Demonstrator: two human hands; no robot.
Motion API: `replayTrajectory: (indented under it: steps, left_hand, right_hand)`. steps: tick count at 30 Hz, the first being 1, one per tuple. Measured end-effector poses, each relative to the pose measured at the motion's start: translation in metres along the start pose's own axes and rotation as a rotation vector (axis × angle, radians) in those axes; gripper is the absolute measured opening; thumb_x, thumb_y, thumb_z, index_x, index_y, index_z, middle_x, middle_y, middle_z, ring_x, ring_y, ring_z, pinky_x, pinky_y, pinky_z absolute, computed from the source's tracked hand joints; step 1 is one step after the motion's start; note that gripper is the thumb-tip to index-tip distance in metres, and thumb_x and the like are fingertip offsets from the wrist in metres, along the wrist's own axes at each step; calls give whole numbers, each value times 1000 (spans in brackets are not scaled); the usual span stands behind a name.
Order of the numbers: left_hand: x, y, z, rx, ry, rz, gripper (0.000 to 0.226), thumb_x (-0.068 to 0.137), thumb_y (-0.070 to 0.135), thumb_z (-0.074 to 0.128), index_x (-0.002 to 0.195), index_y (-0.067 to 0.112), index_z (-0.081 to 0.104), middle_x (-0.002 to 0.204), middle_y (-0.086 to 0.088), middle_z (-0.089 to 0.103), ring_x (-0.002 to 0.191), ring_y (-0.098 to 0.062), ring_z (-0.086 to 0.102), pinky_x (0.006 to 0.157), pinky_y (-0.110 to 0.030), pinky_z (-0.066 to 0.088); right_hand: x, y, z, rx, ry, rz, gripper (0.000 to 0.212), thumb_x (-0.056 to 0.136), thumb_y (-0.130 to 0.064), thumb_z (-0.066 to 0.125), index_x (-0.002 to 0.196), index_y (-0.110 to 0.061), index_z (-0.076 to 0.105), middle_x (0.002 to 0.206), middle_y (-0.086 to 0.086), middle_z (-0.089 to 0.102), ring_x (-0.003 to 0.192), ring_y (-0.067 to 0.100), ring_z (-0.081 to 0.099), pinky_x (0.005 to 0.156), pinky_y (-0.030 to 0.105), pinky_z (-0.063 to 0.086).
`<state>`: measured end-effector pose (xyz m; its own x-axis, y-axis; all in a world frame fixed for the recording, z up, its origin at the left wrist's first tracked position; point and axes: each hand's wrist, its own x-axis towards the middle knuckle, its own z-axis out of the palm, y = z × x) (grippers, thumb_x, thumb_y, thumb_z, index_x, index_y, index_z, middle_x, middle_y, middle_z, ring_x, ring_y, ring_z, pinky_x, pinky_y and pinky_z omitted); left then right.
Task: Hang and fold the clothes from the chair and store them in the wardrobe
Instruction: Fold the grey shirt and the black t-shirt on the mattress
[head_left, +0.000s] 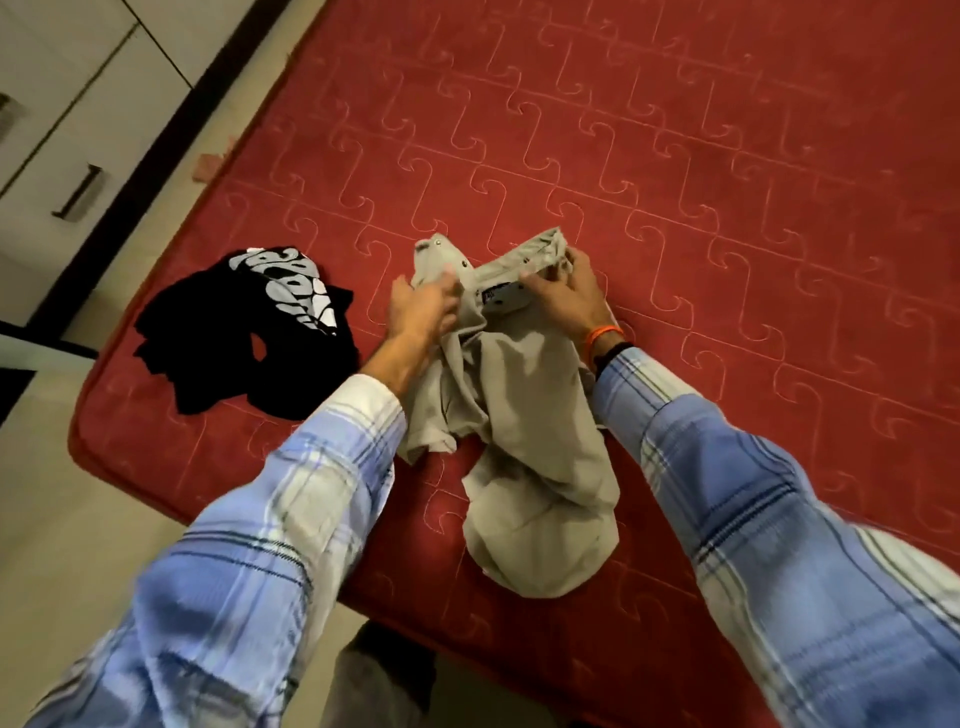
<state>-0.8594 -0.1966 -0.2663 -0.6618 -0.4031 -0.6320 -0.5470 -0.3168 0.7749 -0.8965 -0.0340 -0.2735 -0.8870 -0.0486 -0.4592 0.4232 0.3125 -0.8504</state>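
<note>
A pair of beige trousers (524, 415) lies crumpled on the red quilted mattress (675, 182), waistband away from me and legs bunched toward the near edge. My left hand (421, 306) pinches the left side of the waistband near the metal button. On the right side of the waistband my right hand (566, 299) grips the cloth with curled fingers. A black T-shirt with a white print (260, 332) lies in a loose heap to the left of the trousers, apart from both hands.
The mattress's left edge runs along a cream tiled floor (78, 519). White wardrobe doors with a dark bar handle (80, 193) stand at the far left, beyond a dark strip. The mattress spreads wide to the right and behind the trousers.
</note>
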Motion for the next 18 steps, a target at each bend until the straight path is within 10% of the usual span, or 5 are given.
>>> replayTrajectory:
  steps: [5, 11, 18]
  left_hand:
    - [-2, -61, -9, 712, -45, 282, 62, 83, 28, 75, 137, 19, 44, 129, -4, 60, 114, -21, 57, 94, -29, 46]
    - [-7, -94, -15, 906, 51, 441, 61, 81, 9, 59, 138, 25, 49, 124, -13, 58, 113, -30, 54, 95, -34, 43]
    - [-38, -134, -5, 864, 106, 457, 67, 80, 9, 53, 144, 28, 44, 127, -7, 49, 113, -25, 52, 98, -31, 40]
  right_hand:
    - [-14, 39, 22, -426, -77, -114, 79, 77, -37, 78, 139, -16, 34, 126, 3, 55, 115, 21, 50, 100, 36, 42]
    - [-16, 70, 21, -759, -89, -214, 75, 78, -6, 64, 147, -13, 35, 135, 20, 49, 124, 39, 44, 105, 42, 39]
    - [-44, 110, -5, -806, -52, -324, 70, 77, -13, 61, 144, -23, 45, 134, 11, 48, 122, 34, 48, 104, 45, 43]
